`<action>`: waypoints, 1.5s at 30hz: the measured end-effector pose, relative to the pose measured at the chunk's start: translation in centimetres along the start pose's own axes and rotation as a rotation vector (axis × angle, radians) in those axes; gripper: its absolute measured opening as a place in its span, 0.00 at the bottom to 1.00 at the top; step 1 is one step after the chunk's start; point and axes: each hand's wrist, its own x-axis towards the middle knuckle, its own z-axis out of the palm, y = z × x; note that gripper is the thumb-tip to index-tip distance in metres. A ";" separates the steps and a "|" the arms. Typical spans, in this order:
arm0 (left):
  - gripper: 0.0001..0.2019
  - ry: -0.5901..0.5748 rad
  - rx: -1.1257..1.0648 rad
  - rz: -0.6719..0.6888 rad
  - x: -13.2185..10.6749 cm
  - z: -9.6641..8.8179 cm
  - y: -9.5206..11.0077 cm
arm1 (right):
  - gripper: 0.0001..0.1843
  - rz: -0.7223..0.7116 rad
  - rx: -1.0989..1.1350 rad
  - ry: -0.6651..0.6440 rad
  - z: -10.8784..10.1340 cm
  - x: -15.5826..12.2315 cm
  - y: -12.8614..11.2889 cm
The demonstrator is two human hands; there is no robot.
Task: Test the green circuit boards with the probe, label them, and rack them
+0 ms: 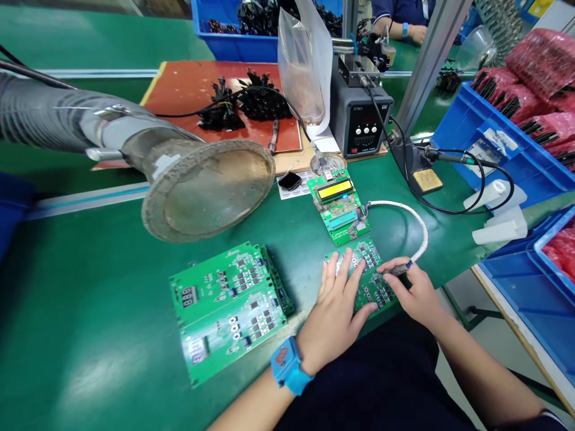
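My left hand [336, 317], with a blue wrist strap [290, 365], lies flat with fingers spread over a green circuit board [372, 254], covering part of it. In my right hand [417, 293] is a slim probe [398, 269], pinched between thumb and fingers, its tip at the board's right part. A white sleeved cable [424, 230] runs from the probe to a tester board [344, 220] with a lit yellow display, just beyond. Left of my hands sits a stack of green circuit boards [224, 311]; the top panel carries a digit display.
A fume extractor hood [206, 191] overhangs the bench at left. A soldering station [362, 120] and an iron in its stand [422, 173] are behind. Blue bins [494, 137] line the right. Black cable bundles [260, 99] lie on a red mat. Another person's hand [418, 34] shows far back.
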 end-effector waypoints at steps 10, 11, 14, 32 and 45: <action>0.30 0.012 -0.017 -0.036 0.1 0.1 0.3 | 0.05 0.058 0.068 -0.001 0.1 -0.1 0.4; 0.30 0.012 -0.020 -0.038 0.1 0.1 0.3 | 0.05 0.060 0.070 0.000 0.1 -0.1 0.4; 0.30 0.010 -0.024 -0.045 0.2 0.1 0.4 | 0.05 0.064 0.072 0.002 0.1 -0.2 0.4; 0.30 0.030 -0.022 -0.001 0.0 0.4 0.0 | 0.06 0.050 0.060 0.004 0.0 -0.1 -0.1; 0.30 0.054 0.099 0.034 0.2 0.2 0.2 | 0.06 0.054 0.076 0.003 0.1 -0.1 0.2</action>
